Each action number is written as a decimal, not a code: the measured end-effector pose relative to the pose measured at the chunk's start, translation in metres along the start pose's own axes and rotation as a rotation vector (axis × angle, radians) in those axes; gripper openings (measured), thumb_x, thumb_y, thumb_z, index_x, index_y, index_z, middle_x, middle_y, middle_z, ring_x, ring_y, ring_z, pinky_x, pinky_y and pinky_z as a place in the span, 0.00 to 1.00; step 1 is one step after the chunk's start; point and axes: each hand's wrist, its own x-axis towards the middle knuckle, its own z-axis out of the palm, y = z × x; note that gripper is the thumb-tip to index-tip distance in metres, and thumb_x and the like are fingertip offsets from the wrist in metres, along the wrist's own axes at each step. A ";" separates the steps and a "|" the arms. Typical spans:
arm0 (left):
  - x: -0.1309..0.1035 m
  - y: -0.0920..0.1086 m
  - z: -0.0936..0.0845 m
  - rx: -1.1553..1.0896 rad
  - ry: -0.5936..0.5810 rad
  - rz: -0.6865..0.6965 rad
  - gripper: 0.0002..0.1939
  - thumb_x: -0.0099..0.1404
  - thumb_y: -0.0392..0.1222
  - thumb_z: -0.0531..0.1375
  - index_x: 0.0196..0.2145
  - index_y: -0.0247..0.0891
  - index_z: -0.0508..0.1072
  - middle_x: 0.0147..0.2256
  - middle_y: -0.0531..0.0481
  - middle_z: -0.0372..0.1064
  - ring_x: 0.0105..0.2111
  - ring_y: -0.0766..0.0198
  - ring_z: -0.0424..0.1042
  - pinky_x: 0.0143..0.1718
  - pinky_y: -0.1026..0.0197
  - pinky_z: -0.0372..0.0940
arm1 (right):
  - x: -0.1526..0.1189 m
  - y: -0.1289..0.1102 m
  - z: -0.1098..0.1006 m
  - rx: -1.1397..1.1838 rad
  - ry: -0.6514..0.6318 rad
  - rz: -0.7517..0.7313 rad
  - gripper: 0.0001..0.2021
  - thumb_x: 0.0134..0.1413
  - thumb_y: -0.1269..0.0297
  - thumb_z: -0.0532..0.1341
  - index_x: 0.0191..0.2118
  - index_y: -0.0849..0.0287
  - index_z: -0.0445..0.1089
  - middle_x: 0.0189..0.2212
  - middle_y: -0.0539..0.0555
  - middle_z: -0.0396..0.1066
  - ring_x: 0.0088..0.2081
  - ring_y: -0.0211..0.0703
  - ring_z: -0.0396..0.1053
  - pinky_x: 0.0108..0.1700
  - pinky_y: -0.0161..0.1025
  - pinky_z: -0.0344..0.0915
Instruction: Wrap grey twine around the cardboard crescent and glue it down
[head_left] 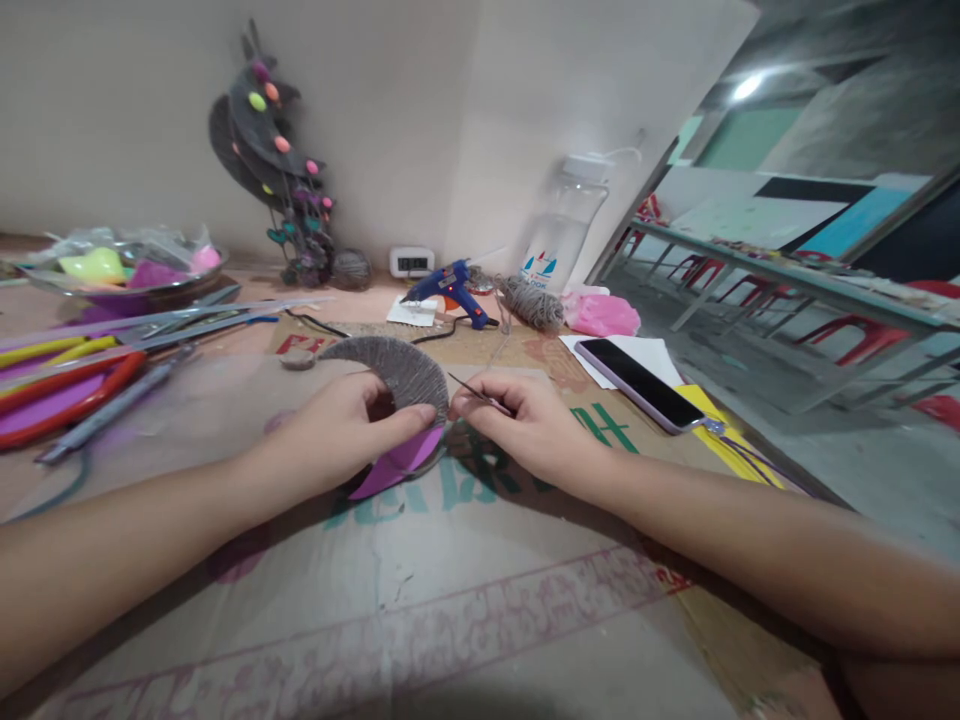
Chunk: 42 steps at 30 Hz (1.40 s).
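A crescent (409,372), mostly wrapped in grey yarn, with a bare purple lower tip, is pinched between the thumb and fingers of my left hand (360,425). Just right of its outer edge, my right hand (517,415) is closed on a thin dark strand (471,388). Its fingertips are close together by the crescent. A grey yarn skein (534,303) lies behind my right hand, and a pale thread runs from near it down toward that hand. Printed cardboard (450,590) lies under both hands.
At the back are a blue glue gun (457,292), a white timer (412,262), a water bottle (562,225) and a decorated moon ornament (274,150). Red-handled scissors (75,400) and a tray (127,290) are left. A phone (639,385) lies right, on white paper.
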 end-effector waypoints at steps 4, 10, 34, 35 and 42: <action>-0.001 -0.001 0.001 0.006 -0.017 0.050 0.22 0.60 0.57 0.52 0.19 0.37 0.63 0.17 0.56 0.57 0.18 0.69 0.56 0.17 0.65 0.47 | 0.001 -0.003 0.002 0.025 0.015 0.022 0.11 0.48 0.58 0.61 0.28 0.62 0.69 0.23 0.47 0.64 0.25 0.32 0.59 0.27 0.31 0.55; -0.003 0.001 0.002 0.106 -0.001 0.109 0.24 0.61 0.58 0.50 0.16 0.37 0.61 0.18 0.55 0.56 0.19 0.69 0.55 0.18 0.64 0.46 | -0.001 0.000 0.004 -0.005 -0.015 0.009 0.11 0.51 0.58 0.58 0.27 0.62 0.67 0.18 0.45 0.56 0.21 0.30 0.53 0.23 0.30 0.50; 0.001 0.002 -0.003 -0.075 -0.010 -0.003 0.21 0.59 0.55 0.53 0.18 0.39 0.57 0.18 0.57 0.51 0.20 0.68 0.54 0.20 0.64 0.48 | 0.004 0.009 -0.004 -0.023 0.150 -0.066 0.09 0.55 0.66 0.54 0.40 0.59 0.67 0.21 0.45 0.57 0.23 0.32 0.53 0.27 0.32 0.53; 0.001 0.002 -0.003 -0.071 -0.002 -0.002 0.21 0.59 0.56 0.53 0.17 0.39 0.57 0.18 0.57 0.51 0.19 0.68 0.54 0.20 0.64 0.48 | 0.004 0.009 -0.004 -0.019 0.141 -0.062 0.10 0.55 0.65 0.54 0.41 0.59 0.67 0.22 0.46 0.58 0.23 0.32 0.54 0.27 0.32 0.53; 0.001 0.002 -0.003 -0.063 0.005 0.015 0.22 0.59 0.55 0.53 0.17 0.39 0.56 0.17 0.57 0.50 0.19 0.69 0.53 0.19 0.64 0.47 | 0.003 0.007 -0.003 -0.105 0.079 -0.067 0.11 0.56 0.59 0.54 0.28 0.61 0.64 0.21 0.47 0.59 0.25 0.33 0.57 0.27 0.32 0.54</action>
